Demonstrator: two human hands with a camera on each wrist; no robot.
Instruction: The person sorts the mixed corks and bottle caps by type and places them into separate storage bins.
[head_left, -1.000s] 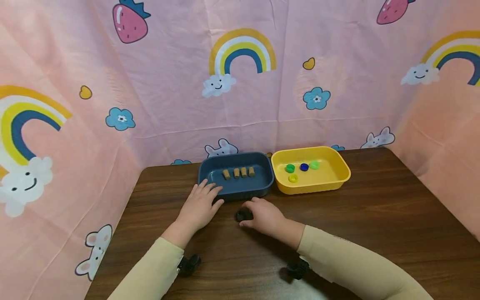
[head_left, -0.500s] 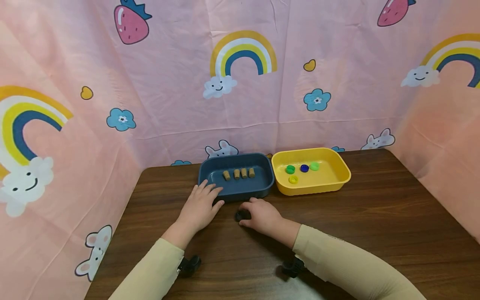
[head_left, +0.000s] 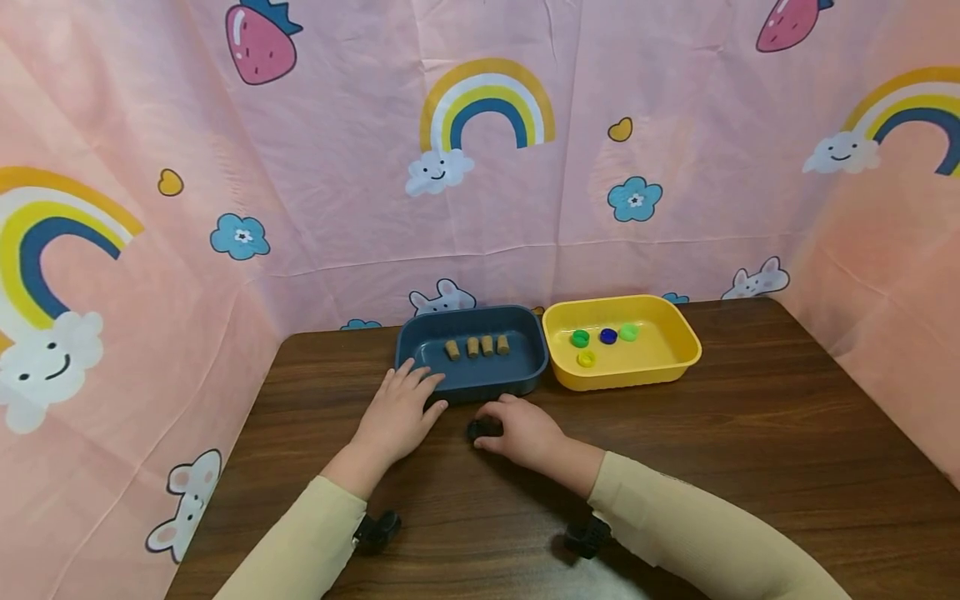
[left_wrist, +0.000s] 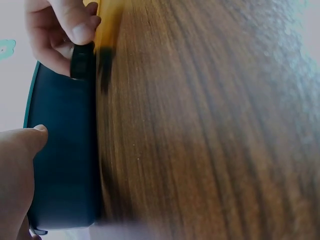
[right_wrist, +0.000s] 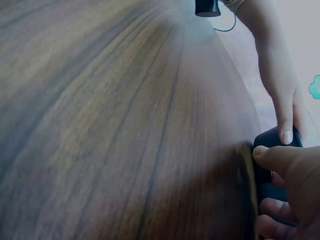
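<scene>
Between thumb and fingers, my right hand (head_left: 528,433) pinches a small, round black cap (head_left: 482,428) in front of the dark blue tray (head_left: 487,389). In the left wrist view the black cap (left_wrist: 82,62) shows edge-on against the tray's front wall (left_wrist: 65,150), low over the table. My left hand (head_left: 397,412) rests at the tray's front left corner, fingers spread over the rim and thumb along the front wall. Several corks (head_left: 472,347) stand in a row inside this tray. Part of the black cap is hidden by the right fingers.
A yellow tray (head_left: 628,381) stands right beside the blue one, with several coloured caps (head_left: 608,336) in it. Both sit towards the back of a brown wooden table (head_left: 750,433). A printed pink cloth (head_left: 337,150) hangs behind and at both sides.
My right hand and the black cap have shifted very slightly left. The left hand and both trays stay where they were.
</scene>
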